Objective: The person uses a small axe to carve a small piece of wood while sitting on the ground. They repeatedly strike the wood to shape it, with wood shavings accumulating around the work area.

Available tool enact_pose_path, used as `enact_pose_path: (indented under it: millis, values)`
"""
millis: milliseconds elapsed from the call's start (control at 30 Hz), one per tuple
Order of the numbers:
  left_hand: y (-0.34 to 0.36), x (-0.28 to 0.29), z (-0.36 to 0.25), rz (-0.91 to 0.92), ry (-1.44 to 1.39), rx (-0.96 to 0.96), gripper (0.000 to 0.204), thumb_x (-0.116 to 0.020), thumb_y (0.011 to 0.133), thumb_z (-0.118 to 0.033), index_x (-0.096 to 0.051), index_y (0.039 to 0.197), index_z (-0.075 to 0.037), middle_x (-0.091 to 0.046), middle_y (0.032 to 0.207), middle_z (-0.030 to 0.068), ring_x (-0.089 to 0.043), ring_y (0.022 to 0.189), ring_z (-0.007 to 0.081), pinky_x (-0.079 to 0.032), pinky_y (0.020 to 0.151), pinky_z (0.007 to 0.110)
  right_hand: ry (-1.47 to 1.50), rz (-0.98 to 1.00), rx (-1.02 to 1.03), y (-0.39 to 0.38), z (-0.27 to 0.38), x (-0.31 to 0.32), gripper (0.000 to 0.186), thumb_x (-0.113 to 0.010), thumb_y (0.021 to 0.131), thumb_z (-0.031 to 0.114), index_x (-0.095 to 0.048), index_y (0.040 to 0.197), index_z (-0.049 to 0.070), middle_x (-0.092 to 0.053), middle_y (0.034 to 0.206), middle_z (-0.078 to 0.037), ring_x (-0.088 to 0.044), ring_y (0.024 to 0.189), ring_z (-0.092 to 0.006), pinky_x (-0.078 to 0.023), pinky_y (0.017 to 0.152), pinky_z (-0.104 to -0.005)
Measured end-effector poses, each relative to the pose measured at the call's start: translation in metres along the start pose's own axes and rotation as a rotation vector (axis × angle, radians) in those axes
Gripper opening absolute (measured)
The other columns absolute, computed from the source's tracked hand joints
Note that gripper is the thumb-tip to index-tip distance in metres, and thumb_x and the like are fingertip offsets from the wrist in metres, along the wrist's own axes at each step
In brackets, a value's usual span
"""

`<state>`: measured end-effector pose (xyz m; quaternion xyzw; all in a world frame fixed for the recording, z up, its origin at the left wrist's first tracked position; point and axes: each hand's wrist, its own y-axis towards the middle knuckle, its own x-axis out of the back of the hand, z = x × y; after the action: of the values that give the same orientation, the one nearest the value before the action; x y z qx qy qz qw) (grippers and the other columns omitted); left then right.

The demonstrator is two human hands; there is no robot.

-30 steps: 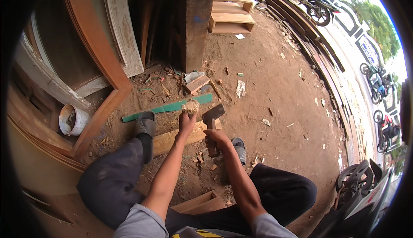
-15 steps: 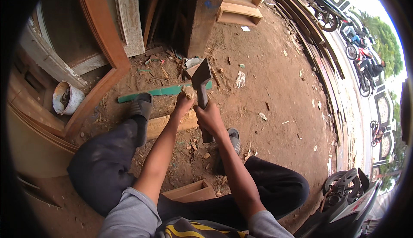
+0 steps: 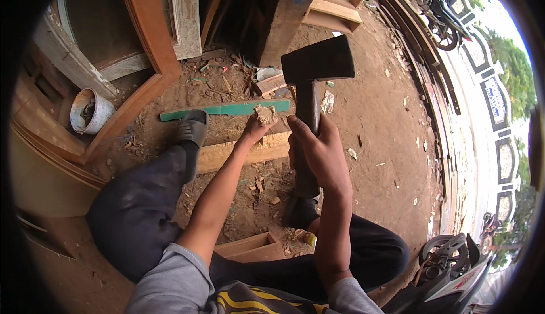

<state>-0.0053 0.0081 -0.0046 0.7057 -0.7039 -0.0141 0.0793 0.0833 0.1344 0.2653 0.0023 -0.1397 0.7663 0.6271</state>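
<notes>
Near the right end of the beam, the hammer, clamped in the right hand, is higher than half a second ago, apparently on an upswing, apart from the frayed stub in the left hand's closed grip (its lower end is hidden). Beyond lies the green board; the left sandal crowds the beam's left end, and wood chips litter the dirt.

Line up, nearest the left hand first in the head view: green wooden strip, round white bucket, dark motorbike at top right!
1. Green wooden strip, beyond the left hand
2. White bucket, left side
3. Dark motorbike, top right
</notes>
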Motion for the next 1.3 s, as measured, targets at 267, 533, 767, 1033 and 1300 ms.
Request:
enact_pose_path:
  millis: [267,533,767,1033,1300]
  values:
    - [-0.001,-0.014,0.013,0.195,-0.137,0.321,0.044,-0.063,0.076,-0.029,-0.056,0.111,-0.003,-0.062,0.103,0.0146,-0.058,0.097,0.0213,-0.045,0.082,0.033,-0.166,-0.194,0.187,0.032,-0.061,-0.028,0.023,-0.059,0.084,0.019,-0.047,0.089,0.000,-0.051,0.059,-0.003,-0.050,0.045,-0.0116,-0.040,0.041,-0.0267]
    - [-0.028,-0.040,0.041,0.178,-0.087,0.223,0.032,-0.061,0.075,-0.027,-0.055,0.096,-0.003,-0.061,0.087,0.0124,-0.057,0.083,0.0189,-0.045,0.071,0.034,0.106,0.092,-0.310,0.021,-0.107,-0.021,0.033,-0.058,0.084,0.029,-0.053,0.088,-0.003,-0.056,0.068,-0.008,-0.056,0.052,-0.0171,-0.045,0.047,-0.0299]
    - [-0.009,-0.027,-0.008,0.084,0.066,0.073,0.040,-0.066,0.072,-0.022,-0.057,0.107,-0.004,-0.064,0.095,0.0123,-0.061,0.088,0.0228,-0.047,0.078,0.033,0.222,-0.026,-0.042,0.007,0.012,0.025,0.026,-0.059,0.086,0.026,-0.047,0.090,0.003,-0.052,0.064,-0.004,-0.051,0.048,-0.0112,-0.043,0.042,-0.0264]
    - [-0.001,-0.015,-0.011,-0.057,0.047,0.001,0.039,-0.074,0.070,-0.012,-0.056,0.104,-0.002,-0.062,0.095,0.0051,-0.057,0.087,0.0148,-0.046,0.078,0.030,0.435,-0.141,-0.016,-0.031,0.039,0.047,0.022,-0.058,0.087,0.024,-0.047,0.092,0.006,-0.051,0.067,-0.004,-0.048,0.048,-0.0108,-0.039,0.042,-0.0253]
    - [-0.001,-0.030,-0.009,-0.067,0.007,0.016,0.035,-0.064,0.078,-0.013,-0.053,0.109,-0.002,-0.061,0.102,0.0104,-0.058,0.095,0.0207,-0.045,0.082,0.033,0.373,-0.187,0.070,-0.046,0.038,0.059,0.022,-0.057,0.088,0.024,-0.046,0.091,0.005,-0.052,0.065,-0.004,-0.050,0.047,-0.0111,-0.041,0.041,-0.0258]
